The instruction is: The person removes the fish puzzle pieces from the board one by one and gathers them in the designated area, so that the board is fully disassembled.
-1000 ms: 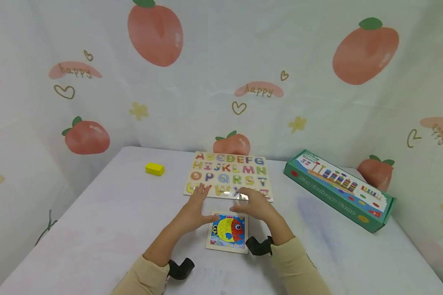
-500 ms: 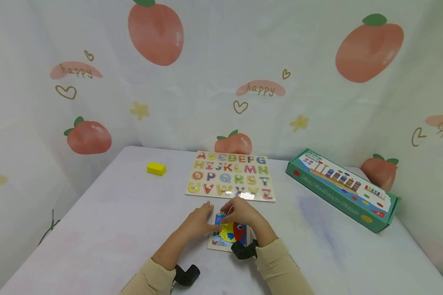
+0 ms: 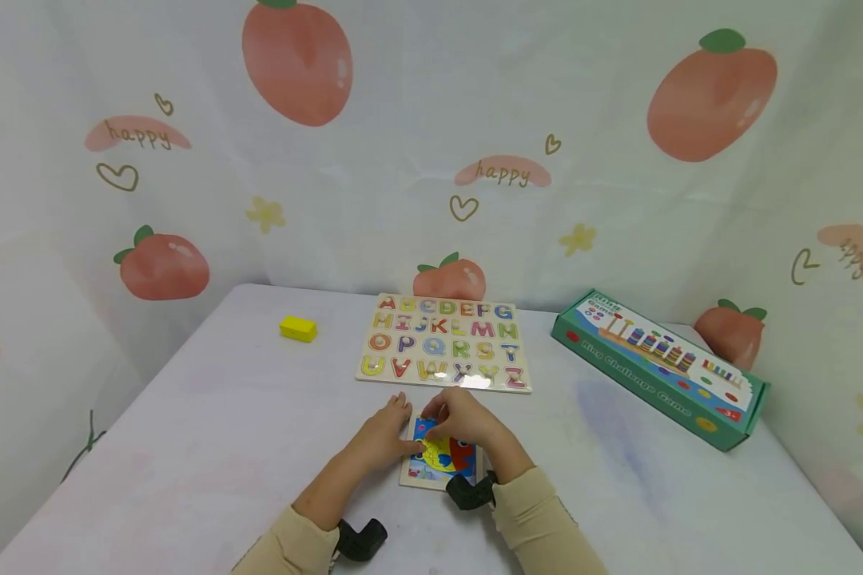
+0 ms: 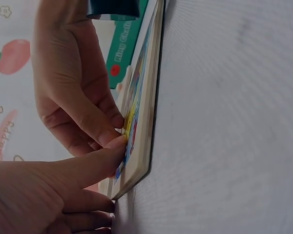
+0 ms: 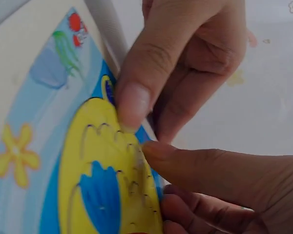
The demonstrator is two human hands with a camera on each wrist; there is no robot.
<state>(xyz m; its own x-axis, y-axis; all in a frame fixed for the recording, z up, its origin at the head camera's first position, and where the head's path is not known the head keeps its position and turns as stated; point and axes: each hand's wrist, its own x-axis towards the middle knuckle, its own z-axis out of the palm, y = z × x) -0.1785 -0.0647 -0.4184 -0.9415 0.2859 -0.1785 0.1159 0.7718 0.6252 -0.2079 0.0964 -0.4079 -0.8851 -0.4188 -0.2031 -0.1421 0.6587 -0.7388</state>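
Observation:
A small square fish jigsaw puzzle (image 3: 446, 463) lies on the table in its wooden frame, under both hands. My left hand (image 3: 377, 435) holds its left side, the thumb on the picture near the fish's tail and the fingers at the frame's edge. Fingers curled, my right hand (image 3: 467, 415) grips at the yellow scales and the far part of the puzzle. Both thumbs almost meet, as the left hand (image 4: 63, 190) and right hand (image 4: 71, 87) show in the left wrist view. Whether a single piece is lifted cannot be told; the hands cover part of the picture.
Just beyond the puzzle lies a wooden alphabet board (image 3: 442, 343) with knobbed letters. A yellow block (image 3: 298, 328) sits at the back left. On the right, a green Ring Challenge Game box (image 3: 662, 367) lies at an angle. A printed curtain hangs behind the table.
Both hands were spread above the puzzle and the alphabet board's near edge. They came down and inward onto the puzzle, the right fingers curling. Over the last half second they hardly moved.

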